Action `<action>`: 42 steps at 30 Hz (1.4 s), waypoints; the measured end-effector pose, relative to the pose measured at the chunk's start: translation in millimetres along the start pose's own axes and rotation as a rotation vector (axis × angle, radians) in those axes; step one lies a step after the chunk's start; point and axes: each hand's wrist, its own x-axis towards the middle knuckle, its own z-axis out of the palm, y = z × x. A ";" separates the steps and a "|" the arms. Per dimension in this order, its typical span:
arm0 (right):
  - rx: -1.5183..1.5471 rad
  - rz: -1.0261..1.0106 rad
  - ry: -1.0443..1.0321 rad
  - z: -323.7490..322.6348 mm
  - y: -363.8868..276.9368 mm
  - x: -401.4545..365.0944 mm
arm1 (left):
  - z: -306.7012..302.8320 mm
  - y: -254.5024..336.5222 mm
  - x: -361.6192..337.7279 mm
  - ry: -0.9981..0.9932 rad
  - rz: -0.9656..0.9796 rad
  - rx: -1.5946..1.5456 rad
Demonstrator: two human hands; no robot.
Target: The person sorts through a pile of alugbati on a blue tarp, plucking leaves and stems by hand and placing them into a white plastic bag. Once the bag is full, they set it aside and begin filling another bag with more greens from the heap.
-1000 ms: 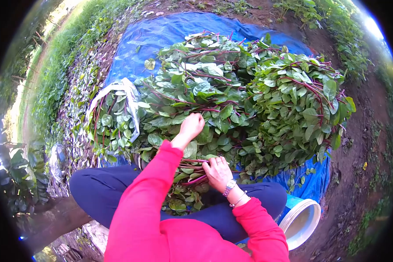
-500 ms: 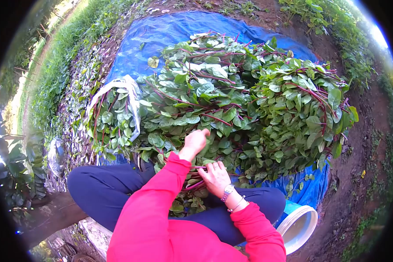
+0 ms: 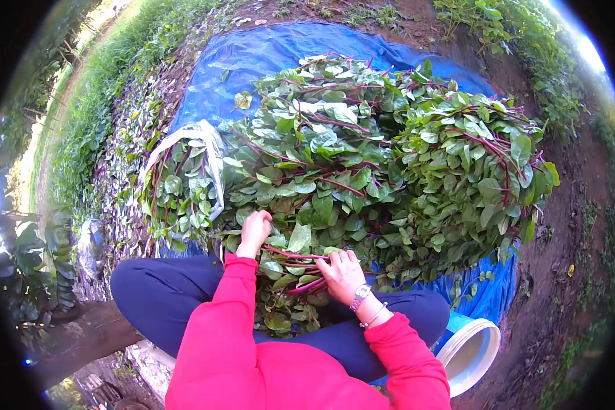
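My right hand (image 3: 343, 277), with a watch and bracelet at the wrist, is closed round a bunch of red Malabar spinach stems (image 3: 295, 258) above my lap. My left hand (image 3: 255, 229) is left of it, above the bunch's other end. Its fingers are curled together at the near edge of the leaf pile, and whatever they hold is hidden among the leaves. Just beyond both hands rises a big heap of Malabar spinach (image 3: 321, 147) with green leaves and red stems. More cut leaves (image 3: 278, 321) lie between my legs.
A blue tarp (image 3: 225, 65) lies under the greens. At the left, a bundle is wrapped in a white plastic strip (image 3: 215, 160). Another large stack of spinach (image 3: 465, 171) stands at the right. A white-rimmed bucket (image 3: 488, 355) tips beside my right knee. Bare soil (image 3: 560, 273) borders the tarp.
My left hand has moved left and slightly nearer, from over the pile to the left end of the bunch. My right hand keeps its grip, with more of the stems now visible.
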 end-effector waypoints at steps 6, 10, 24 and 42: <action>-0.006 -0.012 -0.024 -1.1 -0.1 0.3 | -9.6 25.1 48.5 0.302 0.118 0.137; -0.004 0.000 0.006 -2.6 -0.3 2.0 | 0.3 40.0 67.0 0.066 -0.141 0.296; 0.025 0.010 0.010 1.8 -0.9 -0.8 | -11.4 41.5 34.0 -0.087 -0.161 0.477; -0.087 0.239 0.055 -6.0 3.3 6.6 | -11.5 122.2 11.7 -0.477 0.550 -0.214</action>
